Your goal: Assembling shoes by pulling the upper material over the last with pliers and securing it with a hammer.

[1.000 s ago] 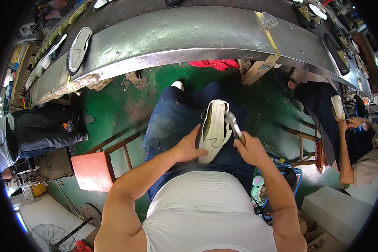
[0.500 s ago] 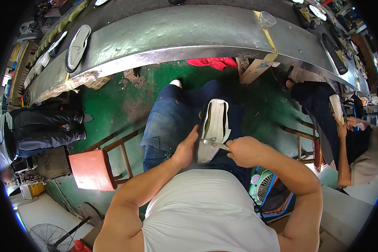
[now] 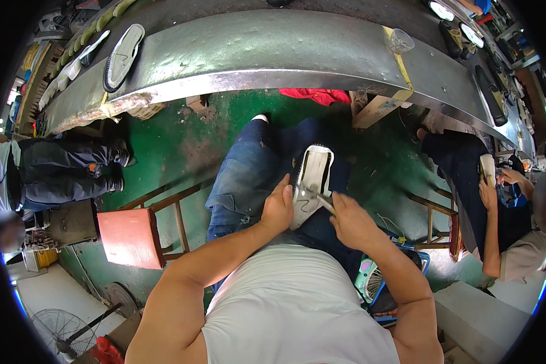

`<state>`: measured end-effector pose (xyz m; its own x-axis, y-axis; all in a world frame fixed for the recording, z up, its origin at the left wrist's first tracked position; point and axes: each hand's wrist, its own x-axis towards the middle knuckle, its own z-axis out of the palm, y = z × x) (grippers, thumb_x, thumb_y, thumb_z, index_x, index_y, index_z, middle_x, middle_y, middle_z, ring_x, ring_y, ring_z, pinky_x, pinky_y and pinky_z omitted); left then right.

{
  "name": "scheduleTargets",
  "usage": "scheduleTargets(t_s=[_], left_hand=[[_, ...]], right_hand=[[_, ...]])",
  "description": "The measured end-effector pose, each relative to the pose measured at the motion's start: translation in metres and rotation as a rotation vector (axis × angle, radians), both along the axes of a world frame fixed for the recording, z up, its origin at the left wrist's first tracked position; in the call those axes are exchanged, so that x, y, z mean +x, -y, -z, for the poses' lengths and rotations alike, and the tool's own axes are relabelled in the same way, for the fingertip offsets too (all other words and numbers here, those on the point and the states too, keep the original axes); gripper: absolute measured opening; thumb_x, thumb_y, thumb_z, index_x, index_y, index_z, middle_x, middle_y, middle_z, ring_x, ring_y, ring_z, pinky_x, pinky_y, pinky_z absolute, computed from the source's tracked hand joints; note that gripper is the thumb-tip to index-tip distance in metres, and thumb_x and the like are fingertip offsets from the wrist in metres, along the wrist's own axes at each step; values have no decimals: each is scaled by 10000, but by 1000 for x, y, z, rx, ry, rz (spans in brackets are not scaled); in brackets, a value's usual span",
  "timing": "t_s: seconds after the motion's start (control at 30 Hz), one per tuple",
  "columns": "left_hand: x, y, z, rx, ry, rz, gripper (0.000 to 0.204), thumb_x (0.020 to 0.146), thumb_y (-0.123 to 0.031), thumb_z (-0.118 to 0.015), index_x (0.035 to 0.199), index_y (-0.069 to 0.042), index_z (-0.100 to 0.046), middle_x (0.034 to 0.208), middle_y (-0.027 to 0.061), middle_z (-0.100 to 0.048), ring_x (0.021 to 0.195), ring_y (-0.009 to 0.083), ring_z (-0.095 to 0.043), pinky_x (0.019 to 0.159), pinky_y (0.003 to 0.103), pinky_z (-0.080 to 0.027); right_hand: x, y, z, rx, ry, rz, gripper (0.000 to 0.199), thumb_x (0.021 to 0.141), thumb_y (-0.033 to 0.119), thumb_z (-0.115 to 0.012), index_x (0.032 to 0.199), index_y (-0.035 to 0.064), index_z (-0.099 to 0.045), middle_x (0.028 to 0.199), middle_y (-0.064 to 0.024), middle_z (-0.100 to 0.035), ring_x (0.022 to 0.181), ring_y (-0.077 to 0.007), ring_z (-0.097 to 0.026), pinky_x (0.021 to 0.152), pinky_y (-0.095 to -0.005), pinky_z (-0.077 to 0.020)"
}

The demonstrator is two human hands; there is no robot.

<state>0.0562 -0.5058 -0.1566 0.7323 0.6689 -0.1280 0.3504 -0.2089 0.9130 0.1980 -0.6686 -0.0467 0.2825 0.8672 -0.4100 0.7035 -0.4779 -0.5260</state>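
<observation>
A shoe [image 3: 312, 170] with a pale underside and a dark stitched edge lies sole up across my lap. My left hand [image 3: 279, 206] grips its left side near the lower end. My right hand [image 3: 352, 221] is wrapped round the handle of a metal hand tool [image 3: 310, 194], which looks like lasting pincers. The tool's head rests over or on the shoe's underside near its middle; contact is hard to tell. A loose pale strip of material shows along the shoe's right edge.
A metal-topped bench [image 3: 255, 48] curves ahead, with a shoe sole [image 3: 124, 57] at left and a clear cup [image 3: 400, 41] at right. A red-seated stool [image 3: 130, 236] stands left, a small green fan [image 3: 369, 276] right. A co-worker's hand [image 3: 487, 191] holds another shoe.
My right hand has turned and shifted slightly right with the tool, whose head is angled differently over the shoe. My left hand still holds the shoe. The whole view has shifted slightly.
</observation>
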Motion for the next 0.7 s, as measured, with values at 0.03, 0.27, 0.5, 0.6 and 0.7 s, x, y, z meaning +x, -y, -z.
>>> scheduleTargets(t_s=[0.03, 0.27, 0.5, 0.6, 0.7], left_hand=[[1, 0, -1, 61, 27, 52, 485, 1055, -264, -383, 1402, 65, -466, 1400, 285, -512, 1240, 425, -553, 1070, 402, -426], [1, -11, -17, 371, -52, 380, 544, 1023, -241, -448, 1537, -113, -321, 1548, 307, -266, 1127, 484, -598, 948, 443, -528], [18, -35, -44, 327, -337, 671, 585, 1013, -244, -459, 1563, -219, -260, 1551, 337, -195, 902, 495, -661, 840, 479, -575], [20, -30, -50, 349, -348, 710, 596, 1010, -265, -466, 1565, -224, -253, 1537, 353, -209, 892, 497, -664, 829, 475, -579], [33, -31, -72, 401, -476, 793, 597, 1009, -281, -470, 1564, -231, -257, 1524, 361, -231, 888, 492, -669, 822, 482, -579]], right_hand=[[3, -3, 7, 62, 118, 18, 539, 896, 161, -642, 1328, -101, -454, 1161, -286, -606, 1058, -411, -610, 955, -445, -487], [17, 16, 49, 72, 40, 202, 262, 914, 181, -645, 1106, 12, -591, 985, -184, -674, 858, -363, -670, 739, -425, -546], [71, 5, -4, -215, -588, 357, 244, 936, 208, -641, 1040, -7, -593, 828, -107, -674, 606, -208, -656, 552, -338, -513], [53, -2, 4, 111, -210, 298, 259, 961, 242, -606, 1025, -9, -590, 867, -206, -668, 765, -383, -667, 704, -423, -530], [42, -16, 24, 369, -148, 386, 310, 979, 301, -567, 983, -9, -582, 884, -266, -652, 881, -456, -628, 793, -484, -505]])
